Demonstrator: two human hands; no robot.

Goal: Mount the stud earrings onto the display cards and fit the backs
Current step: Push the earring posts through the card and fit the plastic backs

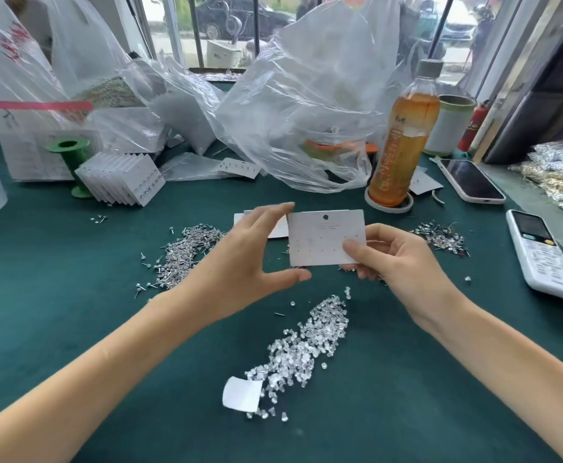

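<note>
A dark green surface [56, 295] carries everything here. Beyond both hands, crumpled clear plastic bags [307, 105] heap across the far side, and a bottle of amber drink [403, 138] stands upright beyond the right hand. Far left of the left hand, a fanned stack of white cards [120, 178] leans by a green spool [71, 155]. Right of the right hand lie a white keypad phone [540, 255] and, farther back, a smartphone [470, 180], both flat.

The left hand [240, 259] is spread wide, its fingertips touching the top left corner of a white display card [320, 235] and its thumb stretched out under the card's lower left corner. The right hand [397, 255] pinches the card's lower right corner, thumb on the face and fingers curled behind. The card is held above the surface between the two hands, its hanging hole uppermost; the small holes appear unfilled, though the blur makes that uncertain.

Left of the left hand lies a heap of silver stud earrings [186, 252]; a smaller heap of studs [440, 237] lies just beyond the right hand. Nearer the person than both hands, a pile of clear backs [307, 349] trails toward a curled white paper scrap [241, 394].
</note>
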